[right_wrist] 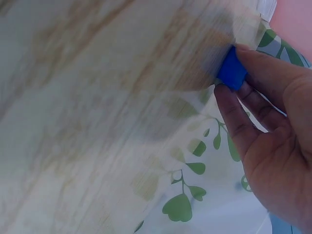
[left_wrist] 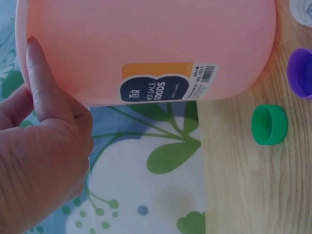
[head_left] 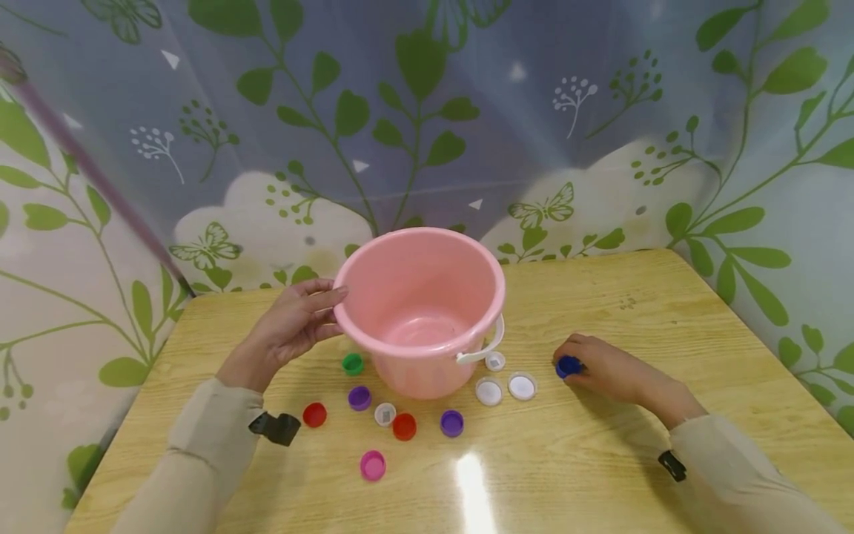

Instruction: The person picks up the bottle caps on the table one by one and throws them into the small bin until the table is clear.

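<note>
Head view: holding the rim of a pink plastic bucket at nine o'clock with the left grip, near the middle of a wood-grain desk. Pinching a blue bottle cap in the right grip, out between three and four o'clock from the bucket. Cannot tell about contact between cap and wood. Liable, in judgement, to tip the bucket with any hard tug on so one-sided a hold, or to shove aside the green bottle cap near eight o'clock by sliding. Liable also to snag on the white handle, jutting toward four o'clock, during a low pass. Pointing mouth-up and somewhat toward the camera, with base-to-mouth axis close to the twelve-to-six line; apparently pointing open side up as well, in the blue cap's case.

Left wrist view: clasping the bucket's edge at nine o'clock, fingers to either side of thin plastic. Prone to flex or slip there under load, by the look of it. Seen sideways, pointing mouth to nine and base to three, with printed label outward.

Right wrist view: pinching the blue cap by the fingertips at two o'clock. Likely to squirt loose from uneven pressure on so small a wall. Squat in build, spanning roughly one to seven o'clock; cannot tell about the open end here.
</note>
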Demonstrator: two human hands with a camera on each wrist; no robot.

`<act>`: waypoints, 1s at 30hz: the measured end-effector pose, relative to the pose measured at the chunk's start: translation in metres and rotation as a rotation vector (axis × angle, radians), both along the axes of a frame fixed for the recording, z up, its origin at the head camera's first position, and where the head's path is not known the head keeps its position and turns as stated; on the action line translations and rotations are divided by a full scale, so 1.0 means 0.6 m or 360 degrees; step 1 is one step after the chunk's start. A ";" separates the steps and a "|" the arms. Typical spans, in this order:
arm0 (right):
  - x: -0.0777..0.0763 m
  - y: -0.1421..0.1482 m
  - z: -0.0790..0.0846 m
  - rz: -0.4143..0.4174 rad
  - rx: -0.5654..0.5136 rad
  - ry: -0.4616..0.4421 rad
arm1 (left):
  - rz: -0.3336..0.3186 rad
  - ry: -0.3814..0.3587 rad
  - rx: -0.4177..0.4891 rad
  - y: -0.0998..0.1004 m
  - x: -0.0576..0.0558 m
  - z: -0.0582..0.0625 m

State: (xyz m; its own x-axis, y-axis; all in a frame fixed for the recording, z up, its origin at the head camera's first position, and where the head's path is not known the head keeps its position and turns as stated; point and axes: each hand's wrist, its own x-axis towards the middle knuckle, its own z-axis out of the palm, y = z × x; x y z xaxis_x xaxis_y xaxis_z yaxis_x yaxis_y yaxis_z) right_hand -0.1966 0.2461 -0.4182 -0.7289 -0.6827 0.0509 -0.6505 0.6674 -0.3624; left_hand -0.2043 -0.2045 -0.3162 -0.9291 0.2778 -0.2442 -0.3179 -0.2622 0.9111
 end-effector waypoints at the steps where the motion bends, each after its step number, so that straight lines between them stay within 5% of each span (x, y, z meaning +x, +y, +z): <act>1: 0.001 0.000 0.001 -0.0006 -0.0002 0.0001 | -0.0001 0.0001 0.0003 0.000 0.000 0.000; 15: 0.004 0.002 0.009 -0.0103 0.0020 -0.0059 | 0.0002 0.0035 -0.0001 0.001 0.002 -0.001; 22: 0.000 0.001 0.035 -0.0226 0.0052 -0.0027 | 0.0020 0.0043 -0.0024 0.003 0.003 -0.001; 30: -0.012 -0.001 0.074 -0.0326 -0.0103 0.0082 | 0.0018 0.0067 -0.0044 0.008 0.003 0.001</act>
State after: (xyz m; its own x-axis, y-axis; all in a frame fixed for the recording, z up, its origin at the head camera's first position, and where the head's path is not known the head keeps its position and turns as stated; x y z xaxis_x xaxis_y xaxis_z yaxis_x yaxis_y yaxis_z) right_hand -0.2038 0.2455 -0.3735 -0.8474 -0.5146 0.1304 -0.5223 0.7642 -0.3784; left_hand -0.2023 -0.1996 -0.3157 -0.9417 0.2610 -0.2125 -0.2764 -0.2398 0.9306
